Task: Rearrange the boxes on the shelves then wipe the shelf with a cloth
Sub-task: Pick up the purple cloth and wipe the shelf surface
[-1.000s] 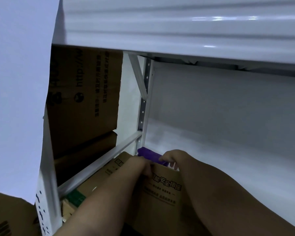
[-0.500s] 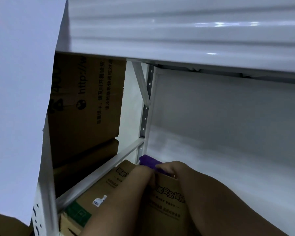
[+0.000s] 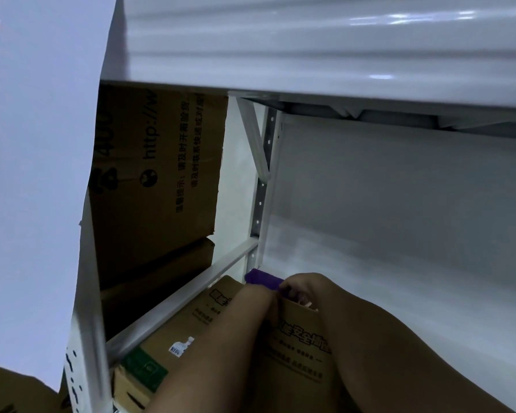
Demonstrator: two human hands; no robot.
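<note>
A smooth white sheet [image 3: 39, 174] hangs down the far left, covering the near upright of the white metal rack [image 3: 85, 293]. Just right of it, in the neighbouring bay, a tall brown corrugated carton [image 3: 161, 180] stands with printed text running vertically up its face, and a second carton [image 3: 158, 281] lies under it. A white crossbar [image 3: 185, 296] slants from near left to far right, meeting a perforated upright post [image 3: 262, 186].

Right of that post the white shelf [image 3: 399, 263] runs wide and bare to the right edge, glossy and flat, roofed low by the ribbed metal shelf above [image 3: 310, 49].

A brown cardboard box [image 3: 298, 353] sits at the near left corner of the shelf, its long axis running from near toward the far post, its far corner close to the crossbar; a white label and green patch mark its left face. The left hand [image 3: 256, 296] rests on the box's far top edge, fingers curled over it. The right hand [image 3: 301, 289], touching the left, curls over the same edge and pinches a purple cloth [image 3: 262, 278], which lies bunched at the box's far corner by the foot of the post.
</note>
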